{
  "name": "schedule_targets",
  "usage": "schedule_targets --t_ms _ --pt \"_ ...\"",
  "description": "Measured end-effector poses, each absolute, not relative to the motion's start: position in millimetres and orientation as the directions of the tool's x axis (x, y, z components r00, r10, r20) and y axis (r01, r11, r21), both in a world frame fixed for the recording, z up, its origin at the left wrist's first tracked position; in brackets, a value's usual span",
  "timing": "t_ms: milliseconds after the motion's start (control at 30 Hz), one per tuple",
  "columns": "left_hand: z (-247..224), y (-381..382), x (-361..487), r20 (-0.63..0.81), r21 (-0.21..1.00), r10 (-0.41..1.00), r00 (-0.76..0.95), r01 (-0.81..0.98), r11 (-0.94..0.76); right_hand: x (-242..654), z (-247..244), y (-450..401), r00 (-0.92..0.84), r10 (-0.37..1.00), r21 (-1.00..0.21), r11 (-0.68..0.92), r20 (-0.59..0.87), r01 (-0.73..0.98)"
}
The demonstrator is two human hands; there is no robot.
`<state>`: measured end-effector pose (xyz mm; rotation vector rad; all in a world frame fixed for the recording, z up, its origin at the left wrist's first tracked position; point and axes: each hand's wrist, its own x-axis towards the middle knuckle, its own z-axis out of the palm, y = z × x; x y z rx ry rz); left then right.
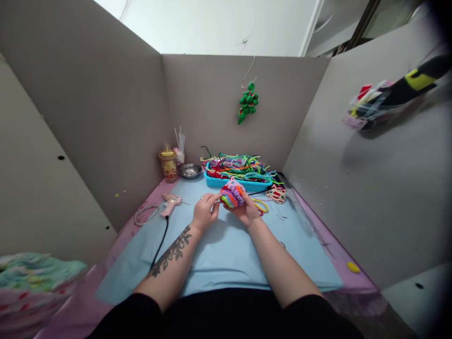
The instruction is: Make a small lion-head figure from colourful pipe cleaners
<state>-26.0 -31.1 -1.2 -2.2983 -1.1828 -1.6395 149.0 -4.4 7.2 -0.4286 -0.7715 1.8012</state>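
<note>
A rainbow-striped bundle of fuzzy pipe cleaners point(232, 192) is held up over the blue sheet, with lilac, orange, green and red bands. My right hand point(249, 213) cradles it from below and from the right, the thumb along its side. On its left edge, the fingertips of my left hand point(205, 211) pinch at the bands; exactly what they grip is too small to make out. Just behind stands a blue tray point(240, 183) heaped with loose pipe cleaners point(243, 167). A red and cream pipe-cleaner piece point(276, 193) lies right of my hands.
A pink glue gun point(172, 203) with a black cord lies left, beside a pale ring point(146, 214). Behind it are a metal bowl point(190, 171) and a lidded cup point(168, 165). Grey panels point(212, 103) enclose the table; a green ornament point(248, 103) hangs at the back.
</note>
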Motion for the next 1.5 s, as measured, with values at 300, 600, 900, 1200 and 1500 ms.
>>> schedule_targets --t_ms 300,600,900,1200,1500 --pt "-3 -17 -23 0.301 0.946 0.936 -0.182 -0.064 -0.317 147 5 -5 -0.418 0.908 -0.68 -0.29 0.026 -0.673" --pt "2 -26 -21 -0.088 0.812 0.865 0.493 -0.468 0.349 141 0 -5 -0.391 0.916 -0.764 -0.19 0.087 -0.616" --pt "-4 -22 -28 -0.095 0.813 0.848 0.521 -0.451 0.368 151 -7 11 -0.235 0.957 -0.829 0.009 0.169 -0.56" --pt "-3 -23 -30 -0.079 0.808 0.869 0.488 -0.479 0.342 150 -13 15 -0.123 0.98 -0.83 0.063 0.157 -0.555" --pt "5 -15 -36 -0.087 0.745 0.958 0.275 -0.62 0.245 155 -23 27 0.253 0.954 -0.867 0.259 0.16 -0.427"
